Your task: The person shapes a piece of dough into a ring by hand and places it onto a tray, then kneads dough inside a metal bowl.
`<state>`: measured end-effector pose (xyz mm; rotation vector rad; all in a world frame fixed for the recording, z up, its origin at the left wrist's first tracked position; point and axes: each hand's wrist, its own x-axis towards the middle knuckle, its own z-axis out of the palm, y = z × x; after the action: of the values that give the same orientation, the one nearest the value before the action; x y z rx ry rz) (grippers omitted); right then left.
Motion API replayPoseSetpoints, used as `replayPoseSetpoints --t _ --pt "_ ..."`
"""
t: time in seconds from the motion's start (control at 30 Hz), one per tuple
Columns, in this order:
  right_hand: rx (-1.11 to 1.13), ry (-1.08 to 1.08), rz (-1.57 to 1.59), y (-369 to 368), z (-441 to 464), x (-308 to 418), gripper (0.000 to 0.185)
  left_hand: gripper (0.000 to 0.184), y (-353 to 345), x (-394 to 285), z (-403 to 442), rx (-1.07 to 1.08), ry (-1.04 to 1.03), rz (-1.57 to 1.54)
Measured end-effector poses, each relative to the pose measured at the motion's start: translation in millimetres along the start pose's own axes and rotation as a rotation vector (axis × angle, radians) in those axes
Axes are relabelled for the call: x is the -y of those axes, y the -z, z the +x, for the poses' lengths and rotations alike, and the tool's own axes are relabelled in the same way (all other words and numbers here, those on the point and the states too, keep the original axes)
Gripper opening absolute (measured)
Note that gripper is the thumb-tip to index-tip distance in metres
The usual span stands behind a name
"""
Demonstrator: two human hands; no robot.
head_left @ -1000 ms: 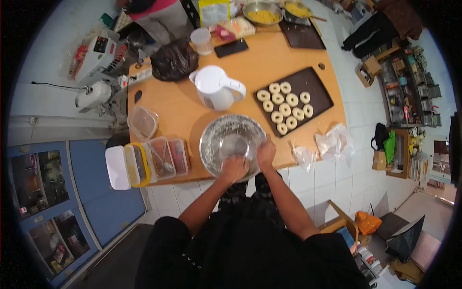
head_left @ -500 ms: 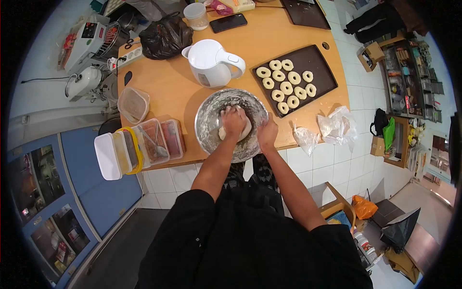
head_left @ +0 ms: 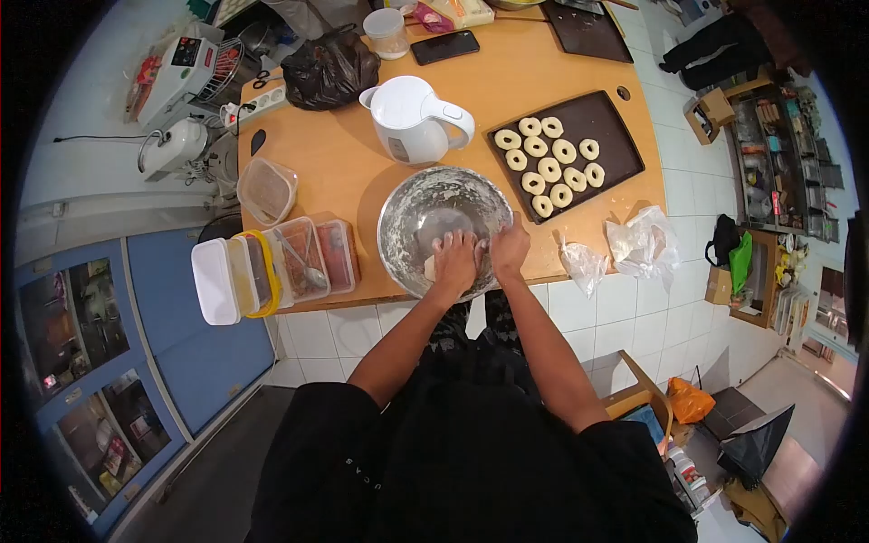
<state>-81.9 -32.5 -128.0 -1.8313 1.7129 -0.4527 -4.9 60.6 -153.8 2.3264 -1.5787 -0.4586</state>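
A large metal mixing bowl (head_left: 405,217) with flour and dough smears on its inner wall sits at the table's near edge. Inside it, my left hand (head_left: 455,262) presses down on a lump of pale dough (head_left: 430,269), fingers bent over its far side. Most of the dough is hidden under that hand. My right hand (head_left: 510,253) is closed around the bowl's right rim. Just beyond the bowl stands a white electric kettle (head_left: 405,118). To the right lies a dark baking tray (head_left: 606,127) bearing several raw dough rings (head_left: 563,151).
Plastic containers (head_left: 308,262), one with a spoon, line the table's left front edge. Crumpled clear plastic bags (head_left: 643,240) lie at the right front. Farther back are a black plastic bag (head_left: 330,71), a phone (head_left: 445,47) and a lidded jar (head_left: 386,34). Another person's legs (head_left: 715,54) show at upper right.
My left hand has drawn back toward me and rightward within the bowl, along with the dough, baring the bowl's bottom. My right hand still grips the rim. The whole view has shifted slightly.
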Motion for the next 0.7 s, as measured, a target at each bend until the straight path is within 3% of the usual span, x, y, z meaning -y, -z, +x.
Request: replayPoseSetpoints --t 0.13,0.23,0.33,0.43,0.53,0.63,0.7 --pt "-0.009 0.021 0.075 -1 0 -1 0.024 0.04 37 -2 -23 0.365 -0.009 -0.009" --pt "0.001 0.049 0.069 -1 2 -3 0.025 0.047 53 3 -42 0.39 -0.016 -0.036" --pt "0.021 0.034 0.061 -1 3 0 0.027 0.05 85 3 -26 0.601 0.058 -0.046" --pt "0.046 0.025 0.017 -1 1 3 0.028 0.045 44 15 -13 0.405 0.112 0.028" --pt "0.051 0.046 0.002 -3 1 0 0.026 0.042 13 24 11 0.389 0.075 0.021" --pt "0.036 0.058 0.016 -3 -1 0 0.024 0.032 -17 29 21 -0.071 -0.033 0.153" --pt "0.039 0.051 0.034 -4 0 1 0.028 0.026 -23 30 37 -0.253 0.024 0.126"
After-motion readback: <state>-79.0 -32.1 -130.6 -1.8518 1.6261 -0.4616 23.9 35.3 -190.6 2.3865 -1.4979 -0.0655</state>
